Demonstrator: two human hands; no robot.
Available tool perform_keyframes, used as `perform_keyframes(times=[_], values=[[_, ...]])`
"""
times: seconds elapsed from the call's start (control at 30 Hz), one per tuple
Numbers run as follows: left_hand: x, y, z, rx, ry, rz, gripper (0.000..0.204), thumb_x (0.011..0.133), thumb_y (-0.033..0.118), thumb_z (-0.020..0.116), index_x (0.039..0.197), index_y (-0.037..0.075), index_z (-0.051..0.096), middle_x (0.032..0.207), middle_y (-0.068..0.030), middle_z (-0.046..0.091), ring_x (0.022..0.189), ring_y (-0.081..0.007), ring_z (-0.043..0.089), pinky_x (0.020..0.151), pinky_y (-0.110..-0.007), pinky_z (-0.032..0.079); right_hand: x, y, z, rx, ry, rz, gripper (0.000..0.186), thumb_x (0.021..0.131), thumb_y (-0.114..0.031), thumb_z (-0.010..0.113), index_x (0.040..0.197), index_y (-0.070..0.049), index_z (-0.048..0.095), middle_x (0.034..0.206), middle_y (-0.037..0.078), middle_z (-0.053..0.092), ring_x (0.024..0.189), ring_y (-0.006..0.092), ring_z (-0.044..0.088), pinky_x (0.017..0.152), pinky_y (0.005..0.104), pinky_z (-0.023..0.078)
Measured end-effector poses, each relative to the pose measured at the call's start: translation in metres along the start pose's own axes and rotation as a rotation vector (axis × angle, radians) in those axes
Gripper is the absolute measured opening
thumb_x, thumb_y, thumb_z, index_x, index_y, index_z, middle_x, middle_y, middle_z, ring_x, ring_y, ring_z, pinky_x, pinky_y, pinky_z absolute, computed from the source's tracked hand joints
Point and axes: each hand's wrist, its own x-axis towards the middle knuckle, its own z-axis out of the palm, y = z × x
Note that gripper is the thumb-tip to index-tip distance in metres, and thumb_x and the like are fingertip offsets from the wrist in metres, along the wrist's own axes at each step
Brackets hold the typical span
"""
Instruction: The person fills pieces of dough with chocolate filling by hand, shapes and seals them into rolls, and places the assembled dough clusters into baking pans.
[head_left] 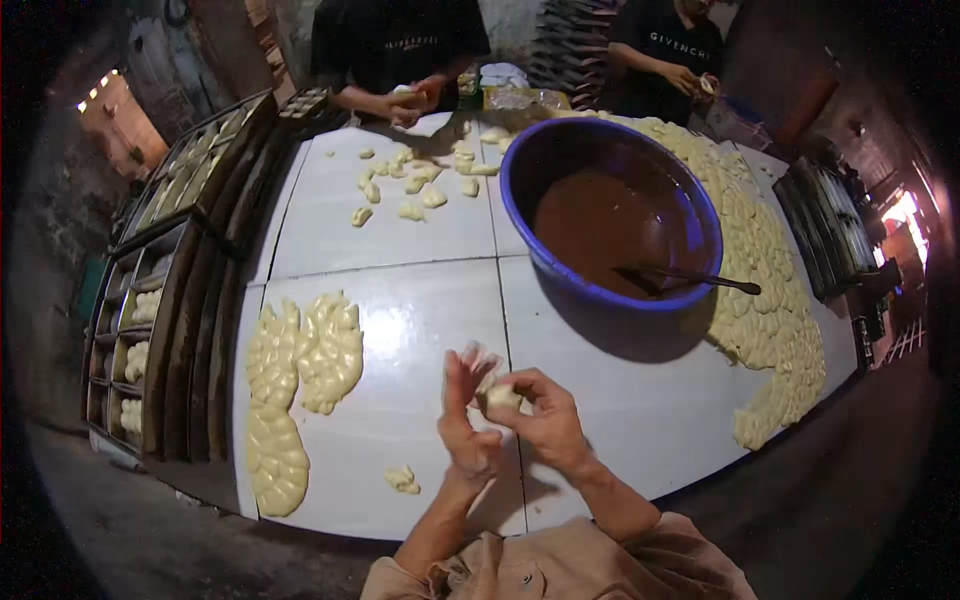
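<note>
Pinching small dough lump (500, 397) between both hands at lower centre of frame: my right hand (548, 420) curled round it, left hand (465, 415) pressed against it, fingers up. White table (400, 290) below. Shaped dough rows (295, 370) at left, loose dough bit (402, 479) near bottom. Blue basin (610, 210) of brown filling with spoon (690, 277) upper right. Two other people working at top.

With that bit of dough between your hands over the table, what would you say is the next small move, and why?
Probably set the dough piece down with the rows of shaped pieces to the left. It sits pinched between the left hand and right hand, already looking compact, though its finish is hard to judge.
</note>
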Motion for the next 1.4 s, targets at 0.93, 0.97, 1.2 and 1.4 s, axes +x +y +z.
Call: perform_keyframes(times=[0.93, 0.97, 1.2, 1.4], values=[[0.008, -0.03, -0.018, 0.052, -0.419, -0.699, 0.043, 0.099, 0.021, 0.065, 0.134, -0.001, 0.057, 0.116, -0.0149, 0.071, 0.109, -0.0198, 0.066, 0.094, -0.033, 0.052, 0.18, -0.053, -0.191, -0.597, -0.278, 0.314, 0.021, 0.092, -0.021, 0.058, 0.101, -0.004, 0.065, 0.092, 0.005, 0.066, 0.083, 0.0167, 0.061, 0.074, 0.0338, 0.049], [0.013, -0.028, -0.015, 0.054, -0.431, -0.708, 0.042, 0.099, 0.021, 0.064, 0.134, -0.001, 0.057, 0.116, -0.0149, 0.071, 0.109, -0.0197, 0.066, 0.094, -0.033, 0.052, 0.178, -0.048, -0.192, -0.471, -0.195, 0.278, 0.017, 0.097, -0.022, 0.059, 0.1, -0.006, 0.063, 0.089, 0.001, 0.063, 0.078, 0.0119, 0.06, 0.068, 0.0293, 0.05], [0.056, -0.022, 0.035, -0.279, -0.426, -0.681, 0.052, 0.102, 0.037, 0.057, 0.139, 0.0, 0.053, 0.127, -0.016, 0.065, 0.107, -0.0236, 0.067, 0.09, -0.035, 0.055, 0.123, -0.081, -0.123, 0.197, -0.045, 0.107, 0.019, 0.101, -0.025, 0.06, 0.105, -0.006, 0.056, 0.088, 0.004, 0.064, 0.075, 0.0114, 0.065, 0.065, 0.0251, 0.056], [0.058, -0.026, 0.043, -0.693, -0.211, -0.755, 0.05, 0.106, 0.043, 0.046, 0.129, 0.0, 0.058, 0.123, -0.0103, 0.063, 0.115, -0.0189, 0.06, 0.103, -0.043, 0.048, 0.093, -0.04, -0.065, 0.421, -0.039, 0.095, 0.017, 0.103, -0.023, 0.058, 0.111, -0.008, 0.055, 0.097, 0.004, 0.064, 0.081, 0.0085, 0.065, 0.067, 0.0223, 0.056]])
